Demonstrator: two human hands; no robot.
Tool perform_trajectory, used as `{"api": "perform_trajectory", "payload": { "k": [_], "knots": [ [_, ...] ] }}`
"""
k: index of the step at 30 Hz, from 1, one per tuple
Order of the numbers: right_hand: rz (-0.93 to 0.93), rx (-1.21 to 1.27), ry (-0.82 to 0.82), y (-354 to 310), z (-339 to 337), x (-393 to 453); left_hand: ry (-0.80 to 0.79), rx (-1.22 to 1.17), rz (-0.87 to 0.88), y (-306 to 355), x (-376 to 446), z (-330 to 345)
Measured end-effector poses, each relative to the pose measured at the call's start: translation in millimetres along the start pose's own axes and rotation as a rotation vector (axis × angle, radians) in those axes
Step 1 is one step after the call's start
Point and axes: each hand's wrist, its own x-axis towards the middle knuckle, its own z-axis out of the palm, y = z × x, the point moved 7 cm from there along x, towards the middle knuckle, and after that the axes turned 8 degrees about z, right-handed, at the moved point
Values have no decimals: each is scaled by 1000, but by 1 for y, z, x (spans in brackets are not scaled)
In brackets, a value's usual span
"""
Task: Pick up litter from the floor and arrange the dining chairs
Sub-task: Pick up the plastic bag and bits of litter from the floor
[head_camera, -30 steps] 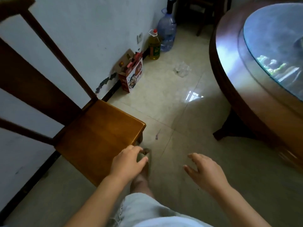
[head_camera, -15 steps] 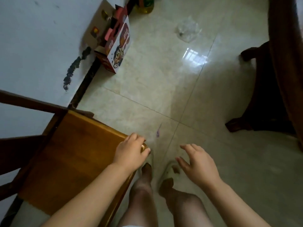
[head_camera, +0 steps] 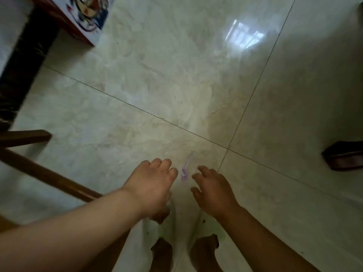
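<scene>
- I am bent low over the floor, both hands reaching down either side of a small purple scrap of litter that lies flat on the tile, just short of where the grout lines cross.
- My left hand hangs with its fingers loosely curled and holds nothing; its fingertips are just beside the scrap.
- My right hand is spread, fingers relaxed and apart, also empty, close on the scrap's other side. I judge the two are flanking it so either one can pinch it up.
- The scrap looks thin and flat, so I expect it needs a fingernail edge or a slide to lift off the glossy tile.
- The dining chair stands at my left, its wooden rail running under my left forearm; it crowds that arm but does not cover the litter.
- A printed carton sits by the wall ahead, and a dark table foot is at the right, both well apart from the scrap.
- My slippered feet are just behind my hands.
</scene>
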Motion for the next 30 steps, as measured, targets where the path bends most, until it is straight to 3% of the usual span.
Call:
{"api": "perform_trajectory", "payload": {
  "k": [3, 6, 10, 15, 18, 21, 30],
  "knots": [
    [-93, -178, -113, 13, 64, 54, -124, 155, 68, -19, 36, 37],
    [-166, -249, -171, 23, 103, 83, -182, 162, 53, -34, 48, 65],
    [-241, -254, -152, 28, 124, 102, -250, 102, 26, -46, 46, 87],
    [-222, -172, -142, 31, 128, 110, -218, 78, -9, -53, 48, 82],
    [-192, -102, -111, 29, 107, 96, -176, 55, -22, -46, 44, 67],
    [-181, 53, 37, 21, 67, 75, -131, 11, -31, -35, 35, 41],
    [-25, 525, 443, -12, -148, -44, 134, -262, -162, -19, -63, -103]
  ]
}}
